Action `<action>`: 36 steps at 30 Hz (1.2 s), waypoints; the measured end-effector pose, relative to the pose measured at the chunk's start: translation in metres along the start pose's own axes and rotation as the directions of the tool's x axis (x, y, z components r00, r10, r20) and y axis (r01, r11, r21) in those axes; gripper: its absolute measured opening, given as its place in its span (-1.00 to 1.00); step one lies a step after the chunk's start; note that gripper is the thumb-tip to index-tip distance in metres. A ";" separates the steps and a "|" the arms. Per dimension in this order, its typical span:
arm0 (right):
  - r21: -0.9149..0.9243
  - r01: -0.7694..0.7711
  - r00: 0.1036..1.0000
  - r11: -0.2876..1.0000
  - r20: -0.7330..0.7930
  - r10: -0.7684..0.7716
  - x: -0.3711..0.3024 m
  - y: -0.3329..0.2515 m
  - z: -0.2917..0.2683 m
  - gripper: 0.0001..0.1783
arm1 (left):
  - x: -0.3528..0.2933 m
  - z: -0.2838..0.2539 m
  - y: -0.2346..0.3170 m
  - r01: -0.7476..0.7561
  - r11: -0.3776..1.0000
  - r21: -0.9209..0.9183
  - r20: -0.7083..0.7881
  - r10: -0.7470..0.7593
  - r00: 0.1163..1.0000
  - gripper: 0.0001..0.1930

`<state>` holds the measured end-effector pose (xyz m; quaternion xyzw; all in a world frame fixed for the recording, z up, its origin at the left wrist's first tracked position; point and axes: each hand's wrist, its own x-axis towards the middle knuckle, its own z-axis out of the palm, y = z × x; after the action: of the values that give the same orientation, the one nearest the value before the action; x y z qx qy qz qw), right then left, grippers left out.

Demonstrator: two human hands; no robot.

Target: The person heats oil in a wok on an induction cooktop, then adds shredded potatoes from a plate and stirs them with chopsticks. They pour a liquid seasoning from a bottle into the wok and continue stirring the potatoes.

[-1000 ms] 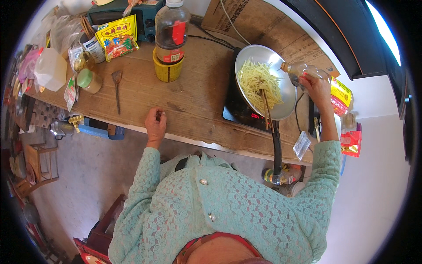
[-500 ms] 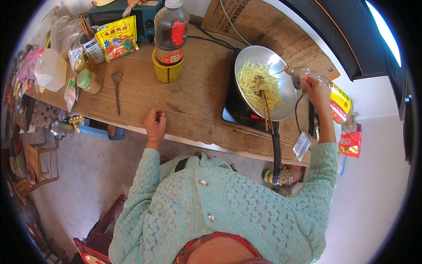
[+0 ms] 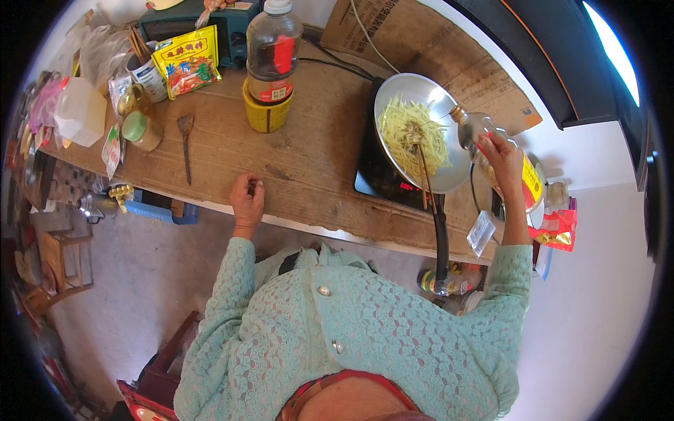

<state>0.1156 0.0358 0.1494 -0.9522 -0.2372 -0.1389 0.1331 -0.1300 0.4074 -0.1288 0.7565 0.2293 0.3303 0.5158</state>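
My right hand point(image 3: 503, 158) grips the upper part of a clear plastic bottle point(image 3: 474, 130) with a yellow label, tipped so its neck points left over the pan's right rim. The silver frying pan point(image 3: 457, 156), with its long black handle toward me, sits on a black electric cooktop point(image 3: 371, 174). Pale yellow-green vegetable shreds point(image 3: 411, 130) lie in it. A pair of wooden chopsticks point(image 3: 425, 175) leans in the shreds and over the near rim. My left hand point(image 3: 248, 200) rests at the table's front edge, fingers curled, with nothing seen in them.
On the cardboard-covered table point(image 3: 316, 168) lies a wooden spatula point(image 3: 187, 144). Behind stands a large bottle point(image 3: 274, 52) in a yellow basket point(image 3: 267, 116). Jars, a yellow packet point(image 3: 188, 62) and a white jug point(image 3: 81, 112) crowd the left. A small clear packet point(image 3: 481, 233) lies right of the pan handle.
My right hand and the bottle have moved slightly, the bottle's base swinging lower toward me while its neck stays by the pan's rim. The left hand has not moved.
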 end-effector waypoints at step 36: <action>0.880 -0.109 0.975 0.461 0.004 0.224 -0.027 -0.036 -0.082 -0.69 | -0.002 0.003 -0.012 0.011 0.996 -0.083 0.002 -0.011 1.000 -0.90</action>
<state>0.0587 0.0292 0.2238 -0.7597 -0.1727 -0.0381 0.6258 -0.1295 0.4085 -0.1417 0.7334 0.2193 0.3360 0.5488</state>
